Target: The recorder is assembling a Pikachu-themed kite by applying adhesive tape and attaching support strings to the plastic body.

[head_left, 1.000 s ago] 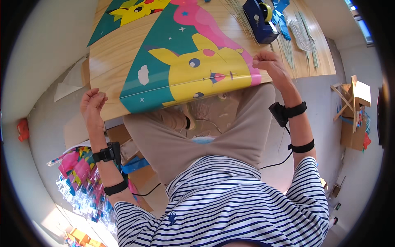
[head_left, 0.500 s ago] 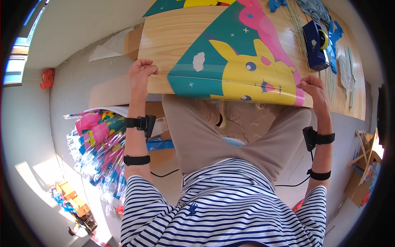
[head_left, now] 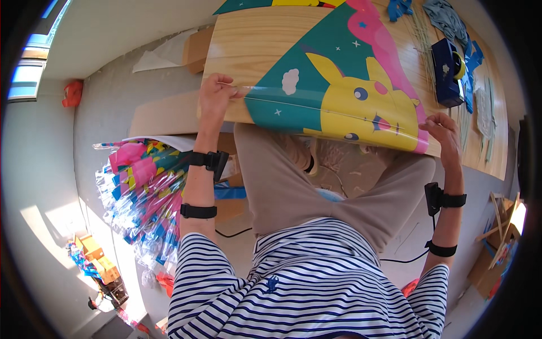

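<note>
A triangular printed sheet (head_left: 293,116), teal and pink with a large yellow cartoon face, lies over the table's near edge above my lap. Across its lower part runs a thin pale line (head_left: 333,114), a thread or slim stick, beside a glossy clear band. At the sheet's left corner, my left hand (head_left: 217,96) is closed in a pinch, and the line leads toward its fingertips. By the right pink edge, my right hand (head_left: 443,129) is pinched at the line's other end. What exactly the fingertips hold is too small to make out.
On the wooden table (head_left: 243,45), a blue tape dispenser (head_left: 447,76) stands at the right near thin sticks (head_left: 422,39) and a grey cloth (head_left: 444,20). Another printed sheet (head_left: 248,5) lies at the far edge. Left of my legs is a pile of plastic-wrapped colourful items (head_left: 144,186).
My left hand has moved right, closer to the sheet's left corner. My right hand stays by the pink edge. The whole view has shifted slightly.
</note>
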A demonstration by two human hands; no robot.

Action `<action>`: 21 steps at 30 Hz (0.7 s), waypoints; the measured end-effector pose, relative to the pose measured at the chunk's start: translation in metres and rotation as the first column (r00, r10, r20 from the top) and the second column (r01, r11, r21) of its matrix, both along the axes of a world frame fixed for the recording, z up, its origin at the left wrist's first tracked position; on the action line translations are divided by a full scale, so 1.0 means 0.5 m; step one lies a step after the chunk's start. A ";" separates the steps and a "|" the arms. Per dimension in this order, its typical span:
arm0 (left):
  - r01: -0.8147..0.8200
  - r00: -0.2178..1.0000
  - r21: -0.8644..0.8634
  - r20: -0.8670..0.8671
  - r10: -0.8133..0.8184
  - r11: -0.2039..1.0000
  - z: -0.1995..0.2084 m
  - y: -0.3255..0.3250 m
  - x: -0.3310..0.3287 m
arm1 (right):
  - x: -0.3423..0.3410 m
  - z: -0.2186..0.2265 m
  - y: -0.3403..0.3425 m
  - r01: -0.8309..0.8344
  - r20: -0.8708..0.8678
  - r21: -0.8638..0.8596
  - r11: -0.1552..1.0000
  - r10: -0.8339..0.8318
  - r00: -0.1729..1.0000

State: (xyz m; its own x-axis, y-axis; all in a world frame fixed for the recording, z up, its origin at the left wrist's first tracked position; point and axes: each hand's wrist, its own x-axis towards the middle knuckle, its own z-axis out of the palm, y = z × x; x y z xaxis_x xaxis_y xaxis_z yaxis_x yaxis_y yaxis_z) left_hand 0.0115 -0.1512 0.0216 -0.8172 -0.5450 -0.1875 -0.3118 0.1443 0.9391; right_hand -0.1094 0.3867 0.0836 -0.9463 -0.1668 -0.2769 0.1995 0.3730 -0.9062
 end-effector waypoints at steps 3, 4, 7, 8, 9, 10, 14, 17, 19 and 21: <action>-0.015 1.000 -0.011 -0.003 0.015 1.000 -0.009 -0.003 0.000 | -0.001 0.006 -0.001 -0.035 -0.003 0.031 0.999 0.036 0.999; -0.025 1.000 -0.014 -0.010 0.025 1.000 -0.014 -0.004 0.001 | -0.001 0.008 -0.003 -0.038 -0.001 0.036 0.999 0.038 0.999; 0.002 0.999 -0.034 0.046 -0.001 0.999 0.001 0.008 -0.001 | -0.001 0.006 0.002 -0.037 0.006 0.042 0.998 0.037 0.999; 0.004 0.999 -0.032 0.044 -0.003 0.999 0.000 0.008 0.000 | -0.002 0.005 0.003 -0.039 0.009 0.042 0.998 0.038 0.999; 0.006 0.999 -0.030 0.041 -0.005 1.000 -0.001 0.008 0.001 | -0.001 0.004 0.003 -0.032 0.011 0.038 0.999 0.032 0.999; 0.008 0.999 -0.027 0.039 -0.007 1.000 -0.002 0.009 0.002 | -0.001 0.004 0.003 -0.026 0.013 0.033 0.999 0.026 1.000; 0.007 0.998 -0.033 0.055 -0.005 0.999 0.001 0.013 0.000 | 0.003 0.008 0.000 -0.015 0.012 0.027 1.000 0.015 1.000; 0.001 0.998 -0.025 0.059 0.001 1.000 -0.001 0.013 0.000 | -0.002 0.004 0.005 -0.018 0.016 0.034 0.999 0.018 1.000; -0.001 0.998 -0.023 0.059 0.002 1.000 -0.004 0.011 0.000 | 0.000 0.006 0.001 -0.022 0.010 0.043 0.999 0.022 1.000; -0.001 0.998 -0.030 0.062 0.003 1.000 0.001 0.014 -0.001 | 0.001 0.010 -0.003 -0.021 0.006 0.051 0.998 0.020 1.000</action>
State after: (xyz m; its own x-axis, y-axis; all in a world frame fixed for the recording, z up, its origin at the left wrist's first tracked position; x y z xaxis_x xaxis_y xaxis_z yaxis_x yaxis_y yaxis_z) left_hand 0.0111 -0.1439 0.0222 -0.8033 -0.5529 -0.2214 -0.3699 0.1718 0.9130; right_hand -0.1089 0.3852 0.0883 -0.9412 -0.1716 -0.2910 0.1965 0.4229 -0.8846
